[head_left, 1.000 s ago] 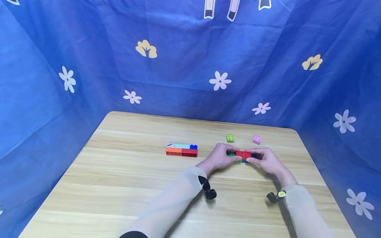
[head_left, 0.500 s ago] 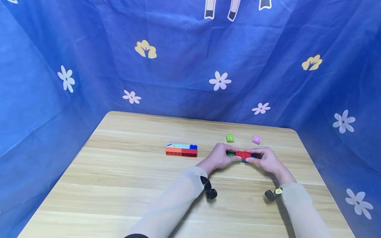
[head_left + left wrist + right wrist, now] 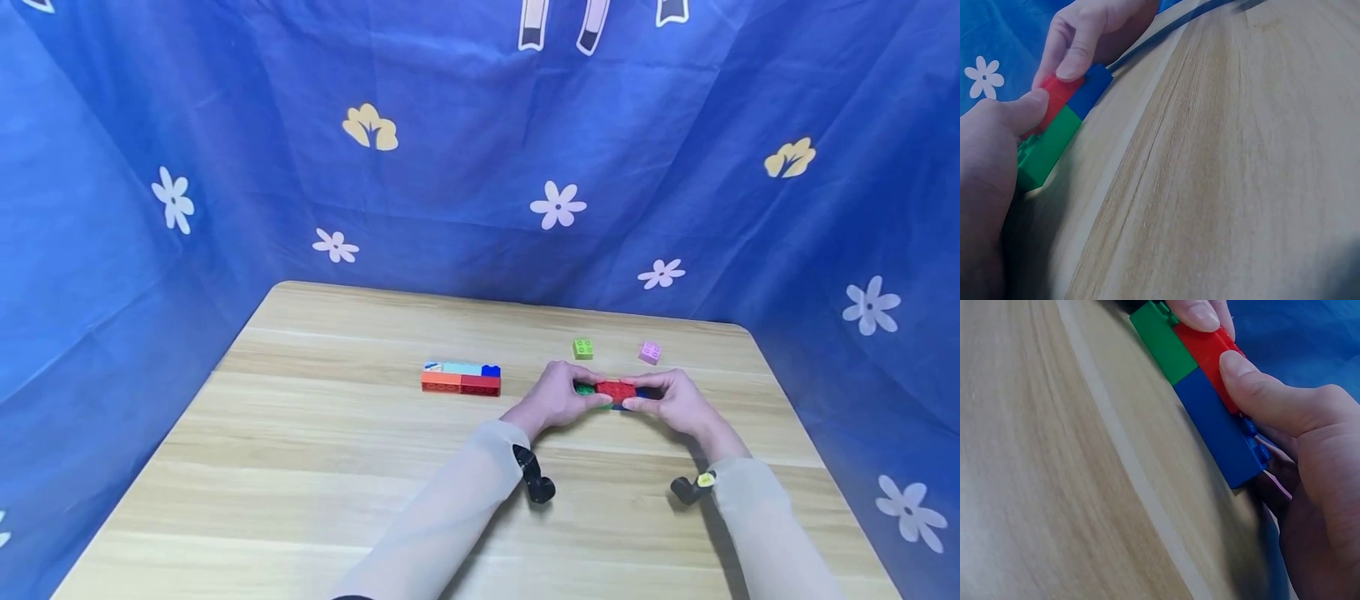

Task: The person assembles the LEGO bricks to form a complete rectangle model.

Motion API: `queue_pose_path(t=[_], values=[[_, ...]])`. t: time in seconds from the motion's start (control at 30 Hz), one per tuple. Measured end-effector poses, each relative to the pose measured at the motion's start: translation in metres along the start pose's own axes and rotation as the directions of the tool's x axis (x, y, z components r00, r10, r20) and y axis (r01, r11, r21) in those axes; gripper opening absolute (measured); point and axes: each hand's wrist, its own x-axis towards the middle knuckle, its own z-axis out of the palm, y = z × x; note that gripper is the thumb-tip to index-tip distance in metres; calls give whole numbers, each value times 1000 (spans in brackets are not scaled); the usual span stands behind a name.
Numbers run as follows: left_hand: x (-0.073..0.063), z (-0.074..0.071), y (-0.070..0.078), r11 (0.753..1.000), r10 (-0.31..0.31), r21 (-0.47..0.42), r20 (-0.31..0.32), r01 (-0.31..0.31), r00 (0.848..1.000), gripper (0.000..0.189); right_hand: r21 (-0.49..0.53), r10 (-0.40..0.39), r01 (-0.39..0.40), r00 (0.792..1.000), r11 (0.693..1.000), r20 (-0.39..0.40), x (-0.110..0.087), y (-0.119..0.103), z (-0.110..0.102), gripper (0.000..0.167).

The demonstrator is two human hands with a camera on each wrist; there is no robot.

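A red toy brick (image 3: 616,391) sits across the joint of a green brick (image 3: 1164,344) and a blue brick (image 3: 1219,428), which lie end to end on the table. My left hand (image 3: 558,395) pinches the red brick's left part between thumb and fingers. From the other side my right hand (image 3: 672,402) grips the same brick, its thumb on the near face. In the right wrist view the red brick covers the middle, with studs showing at both outer ends of the lower bricks. The far fingers are partly hidden.
A block of joined bricks (image 3: 461,383), orange and dark red in front with light blue and blue behind, lies to the left. Behind the hands are a lime green brick (image 3: 582,349) and a pink brick (image 3: 650,352). A blue curtain (image 3: 465,167) surrounds the wooden table (image 3: 315,450).
Both hands keep hold of the red brick in nearly the same place. The head view has shifted slightly; the other bricks stay where they were.
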Motion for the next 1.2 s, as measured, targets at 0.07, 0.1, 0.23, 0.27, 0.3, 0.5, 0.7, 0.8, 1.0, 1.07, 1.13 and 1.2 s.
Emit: queue_pose_path(t=[0.07,0.1,0.23,0.27,0.3,0.5,0.7,0.8,1.0,1.07,1.13,1.2], values=[[0,1,0,1000,-2,3,-1,2,1000,39,2,10,-10,1000,1000,0,-1,1,0,43],[-1,1,0,1000,-4,0,-2,4,1000,39,3,11,-11,1000,1000,-1,-1,1,0,43],[-2,1,0,1000,-3,-8,4,3,1000,40,11,11,-11,1000,1000,-3,-2,3,-2,43],[-2,1,0,1000,0,-10,5,0,1000,41,12,13,-13,1000,1000,-2,-2,3,-2,44],[-2,1,0,1000,0,-11,7,0,1000,41,13,11,-11,1000,1000,2,-2,3,-3,44],[-3,0,-4,1000,6,-21,-2,-6,1000,42,-23,0,0,1000,1000,25,1,0,-3,43],[-4,1,-8,1000,-1,-13,-2,1,1000,40,-11,-8,9,997,1000,71,3,-1,-1,41],[-3,1,-9,1000,9,-5,-5,-9,1000,41,10,-38,37,997,999,71,4,0,-2,40],[-2,1,-8,1000,21,-3,-1,-21,1000,42,60,-78,76,996,995,47,7,-1,-11,41],[-2,1,-7,1000,14,-2,5,-14,1000,43,72,-82,80,996,994,18,7,0,-17,41],[-2,1,-6,1000,8,-1,8,-8,1000,43,73,-82,84,996,994,-27,8,-1,-23,40],[-2,1,-6,1000,9,2,11,-9,1000,43,67,-72,78,994,995,-77,9,-2,-30,38]])
